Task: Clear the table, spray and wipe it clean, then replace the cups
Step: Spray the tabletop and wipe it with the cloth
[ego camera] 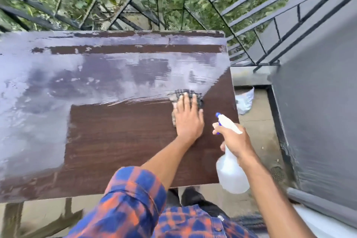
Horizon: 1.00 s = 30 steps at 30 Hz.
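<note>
The brown wooden table [119, 141] fills the left and middle of my view, and most of its far and left surface shines with a wet, pale film; the near patch in front of me shows dry dark grain. No cups stand anywhere on it that I can see. My left hand [188, 120] lies flat on the tabletop toward the right edge, fingers spread and pressing down on a cloth [174, 116], which pokes out pale at my thumb side and dark and blurred past my fingertips, right at the border of the wet film. My left sleeve [133, 195] is orange and blue plaid, rolled above the forearm. Just to the right, my right hand [236, 141] is wrapped around the neck of a translucent white spray bottle [231, 176], forefinger on the blue trigger, nozzle aimed toward the table. The bottle hangs above the table's right near corner. Beyond it, a crumpled white bag [245, 100] sits on the concrete floor by the black metal railing [251, 6].
</note>
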### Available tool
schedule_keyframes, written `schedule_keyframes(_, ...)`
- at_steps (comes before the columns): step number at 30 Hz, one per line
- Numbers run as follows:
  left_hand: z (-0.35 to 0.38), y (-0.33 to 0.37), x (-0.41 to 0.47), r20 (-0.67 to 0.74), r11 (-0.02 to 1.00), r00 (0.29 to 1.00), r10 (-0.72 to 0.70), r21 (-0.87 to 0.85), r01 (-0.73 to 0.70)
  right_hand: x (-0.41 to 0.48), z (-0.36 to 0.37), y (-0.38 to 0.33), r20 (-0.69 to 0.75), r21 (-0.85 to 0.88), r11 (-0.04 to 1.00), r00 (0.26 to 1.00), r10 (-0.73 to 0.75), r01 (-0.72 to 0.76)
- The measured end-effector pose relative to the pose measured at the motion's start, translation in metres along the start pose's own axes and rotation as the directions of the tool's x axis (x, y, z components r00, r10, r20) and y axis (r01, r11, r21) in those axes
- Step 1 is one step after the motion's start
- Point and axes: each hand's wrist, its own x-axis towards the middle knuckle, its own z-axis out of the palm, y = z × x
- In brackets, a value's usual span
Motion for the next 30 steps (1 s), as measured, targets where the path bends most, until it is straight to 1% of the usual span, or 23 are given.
schedule_keyframes(1, 0.007, 0.017, -0.002, 0.058, 0.997, 0.996, 0.073, 0.0, -0.073, -0.001, -0.01, 0.007, -0.025, 0.009, 1.0, 1.0, 0.006, -0.006)
schedule_keyframes(3, 0.018, 0.044, -0.007, 0.165, 0.971, 0.96, 0.227, 0.035, -0.235, -0.004, -0.025, 0.02, -0.057, 0.045, 0.999, 0.998, 0.006, -0.003)
schedule_keyframes(5, 0.031, 0.066, -0.014, 0.271, 0.904, 0.886, 0.377, 0.1, -0.415, -0.006, -0.041, 0.035, -0.102, 0.081, 0.997, 0.995, 0.01, -0.002)
schedule_keyframes(7, 0.041, 0.079, -0.022, 0.352, 0.836, 0.814, 0.463, 0.131, -0.532, -0.01, -0.055, 0.051, -0.147, 0.087, 0.996, 0.989, 0.033, -0.02)
schedule_keyframes(11, 0.044, 0.074, -0.03, 0.354, 0.741, 0.742, 0.57, 0.169, -0.65, -0.018, -0.07, 0.077, -0.15, 0.118, 0.991, 0.985, 0.087, -0.07)
schedule_keyframes(14, 0.039, 0.061, -0.034, 0.348, 0.681, 0.681, 0.644, 0.144, -0.718, -0.022, -0.071, 0.087, -0.13, 0.107, 0.991, 0.987, 0.097, -0.083)
schedule_keyframes(17, 0.032, 0.039, -0.044, 0.317, 0.664, 0.664, 0.677, 0.126, -0.737, -0.027, -0.063, 0.089, -0.064, 0.072, 0.996, 0.996, 0.056, -0.052)
schedule_keyframes(18, 0.028, 0.029, -0.049, 0.299, 0.672, 0.672, 0.677, 0.12, -0.731, -0.028, -0.059, 0.088, -0.038, 0.065, 0.997, 0.998, 0.043, -0.04)
schedule_keyframes(19, 0.024, 0.016, -0.056, 0.267, 0.695, 0.695, 0.667, 0.112, -0.71, -0.03, -0.053, 0.085, -0.007, 0.054, 0.998, 1.0, 0.025, -0.025)
schedule_keyframes(21, 0.015, -0.013, -0.072, 0.181, 0.769, 0.768, 0.614, 0.085, -0.634, -0.033, -0.04, 0.079, 0.062, 0.014, 1.0, 0.998, -0.004, 0.003)
schedule_keyframes(23, 0.004, -0.042, -0.084, 0.084, 0.844, 0.845, 0.528, 0.061, -0.533, -0.037, -0.028, 0.073, 0.116, -0.021, 1.0, 0.993, -0.02, 0.023)
schedule_keyframes(25, -0.01, -0.072, -0.092, 0.012, 0.91, 0.911, 0.411, 0.056, -0.411, -0.042, -0.015, 0.064, 0.173, -0.038, 0.998, 0.984, -0.047, 0.054)
schedule_keyframes(27, -0.025, -0.1, -0.097, -0.043, 0.959, 0.959, 0.279, 0.063, -0.276, -0.047, -0.004, 0.057, 0.215, -0.054, 0.995, 0.974, -0.072, 0.086)
schedule_keyframes(29, -0.038, -0.129, -0.106, -0.11, 0.991, 0.986, 0.122, 0.063, -0.115, -0.054, 0.005, 0.052, 0.255, -0.07, 0.993, 0.964, -0.075, 0.096)
schedule_keyframes(30, -0.043, -0.142, -0.11, -0.145, 0.998, 0.989, 0.036, 0.06, -0.027, -0.057, 0.009, 0.051, 0.275, -0.078, 0.991, 0.958, -0.082, 0.108)
